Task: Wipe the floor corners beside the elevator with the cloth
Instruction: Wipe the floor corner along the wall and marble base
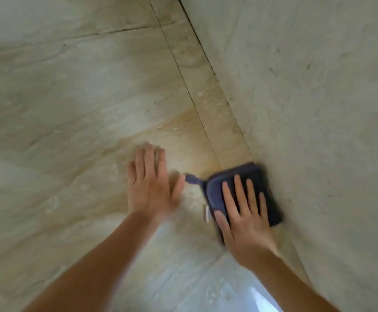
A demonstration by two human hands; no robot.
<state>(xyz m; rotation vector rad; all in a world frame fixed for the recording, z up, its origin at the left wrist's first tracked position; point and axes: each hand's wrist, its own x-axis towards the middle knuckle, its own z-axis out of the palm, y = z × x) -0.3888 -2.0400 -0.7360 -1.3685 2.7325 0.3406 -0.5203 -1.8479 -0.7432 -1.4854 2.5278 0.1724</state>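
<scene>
Your two bare forearms come up from the bottom edge, closest to the lens, both blurred by motion. Beneath them spreads the floor [75, 113] — large polished stone slabs, beige with pale grey-green veining and a warmer yellowish stain near the middle, cut by thin dark grout lines. A narrow border strip [208, 95] of the same stone runs diagonally beside the wall [318, 109], which rises on your right as a matt, lightly speckled beige surface meeting the floor in a dark seam. A bright bluish reflection shows on the floor between your arms near the bottom edge.

Your right hand [244, 217] lies flat with its fingers spread on top of the cloth [219, 190], pressing down on it rather than closing round it. The cloth is dark navy, soft and folded into a rough rectangle, lying on the floor with its far edge touching the base of the wall where the border strip ends. A small loop [191, 178] of the same fabric sticks out from its left corner, and a sliver of white shows at its near-left edge.

Your left hand [149, 188] rests palm down on the bare stone just beside the cloth, fingers together and extended, holding nothing — its thumb tip nearly reaches the loop.
</scene>
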